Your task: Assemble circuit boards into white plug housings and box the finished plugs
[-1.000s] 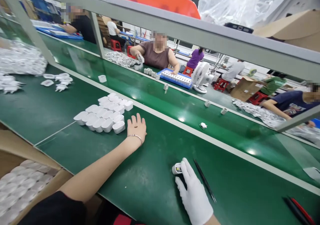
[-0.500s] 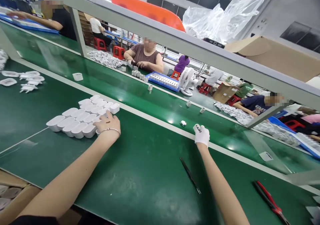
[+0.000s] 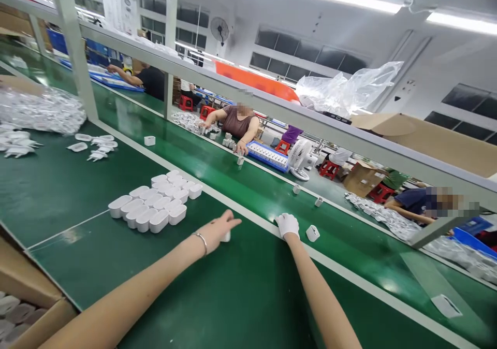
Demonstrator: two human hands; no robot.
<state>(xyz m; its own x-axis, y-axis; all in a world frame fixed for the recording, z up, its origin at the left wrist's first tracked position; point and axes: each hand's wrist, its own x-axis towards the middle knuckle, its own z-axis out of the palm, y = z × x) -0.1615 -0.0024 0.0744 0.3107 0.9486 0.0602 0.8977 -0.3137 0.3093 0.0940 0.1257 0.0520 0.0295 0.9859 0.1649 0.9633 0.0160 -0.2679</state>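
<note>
My left hand [image 3: 216,233], bare with a bracelet, is closed around a white oval plastic housing [image 3: 225,236], mostly hidden under the fingers. It is over the green table, right of a block of several white oval housings [image 3: 155,202] standing side by side. My right hand [image 3: 288,226], in a white glove, reaches over the pale strip onto the green belt. Its fingers curl downward, and what lies under them is hidden. Just right of the glove, a white housing with a dark opening [image 3: 312,233] rests on the belt, apart from the hand.
Loose white plastic parts [image 3: 97,146] and a clear bag of parts [image 3: 42,108] lie at left. More housings [image 3: 446,305] sit along the belt [image 3: 248,193]. A grey frame rail [image 3: 272,100] crosses above. Co-workers sit opposite; one person's hand [image 3: 241,148] touches a small block.
My left hand has moved right from the housing block with one housing. My right hand has let go of a housing, now on the belt, and shifted left. The view has tilted up.
</note>
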